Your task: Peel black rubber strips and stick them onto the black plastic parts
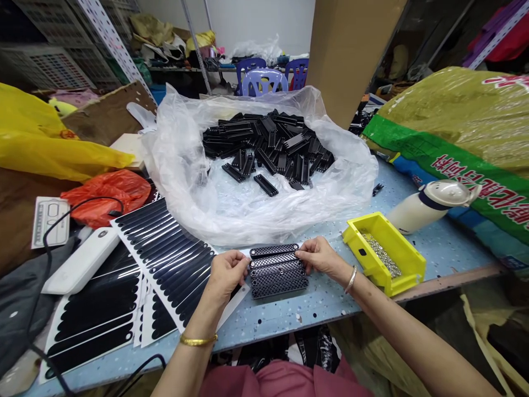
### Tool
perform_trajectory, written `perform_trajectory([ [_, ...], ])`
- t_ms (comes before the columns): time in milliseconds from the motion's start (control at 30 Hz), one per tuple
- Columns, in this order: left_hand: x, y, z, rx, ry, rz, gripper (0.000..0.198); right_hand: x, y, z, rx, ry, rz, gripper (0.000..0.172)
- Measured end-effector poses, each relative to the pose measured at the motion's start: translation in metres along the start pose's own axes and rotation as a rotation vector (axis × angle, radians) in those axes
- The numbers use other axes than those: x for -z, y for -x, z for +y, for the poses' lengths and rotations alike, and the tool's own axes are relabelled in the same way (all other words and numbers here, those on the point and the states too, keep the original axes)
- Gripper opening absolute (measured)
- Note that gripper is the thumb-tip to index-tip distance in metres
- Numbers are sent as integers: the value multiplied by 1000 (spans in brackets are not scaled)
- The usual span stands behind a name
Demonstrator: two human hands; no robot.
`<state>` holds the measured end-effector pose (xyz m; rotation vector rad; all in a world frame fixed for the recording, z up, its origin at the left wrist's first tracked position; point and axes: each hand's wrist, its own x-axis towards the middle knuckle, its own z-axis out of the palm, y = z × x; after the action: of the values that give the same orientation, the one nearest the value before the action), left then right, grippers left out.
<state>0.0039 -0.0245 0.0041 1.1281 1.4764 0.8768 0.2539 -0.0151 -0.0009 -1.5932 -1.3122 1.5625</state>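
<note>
Several black strips with a cross-hatched face [278, 270] lie side by side on the blue speckled table in front of me. Small silvery dots show at some strip ends. My left hand [226, 274] is closed in a pinch at the left ends of the strips. My right hand [324, 257] pinches at their right ends, fingertips touching the upper strips. Whatever is between the fingertips of either hand is too small or hidden to make out. Right of my right hand, a yellow bin [407, 275] holds many small metal pieces [382, 255].
A clear plastic bag [185, 182] spreads open behind, with a heap of black strips [268, 138]. Sheets of glossy black stickers [165, 248] and a white device [82, 262] lie left. A bottle [425, 207] and a large sack [454, 127] stand right.
</note>
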Motion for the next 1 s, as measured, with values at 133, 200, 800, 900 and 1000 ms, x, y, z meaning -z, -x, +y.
perform_trajectory([
  [133, -5, 13, -5, -320, -309, 100, 18, 3, 5, -1, -11, 63, 34, 29],
  [200, -13, 20, -4, -497, -462, 43, 21, 3, 10, 0, 65, 167, 144, 22],
  [800, -23, 32, -16, -733, -971, 23, 29, -49, 35, -10, 481, 1051, 80, 16],
  [900, -22, 34, -18, -758, -921, 24, 27, -46, 32, -12, 451, 1092, 100, 19],
  [1000, -20, 34, -19, -790, -796, 97, 23, -40, 32, -12, 419, 1091, 138, 19],
])
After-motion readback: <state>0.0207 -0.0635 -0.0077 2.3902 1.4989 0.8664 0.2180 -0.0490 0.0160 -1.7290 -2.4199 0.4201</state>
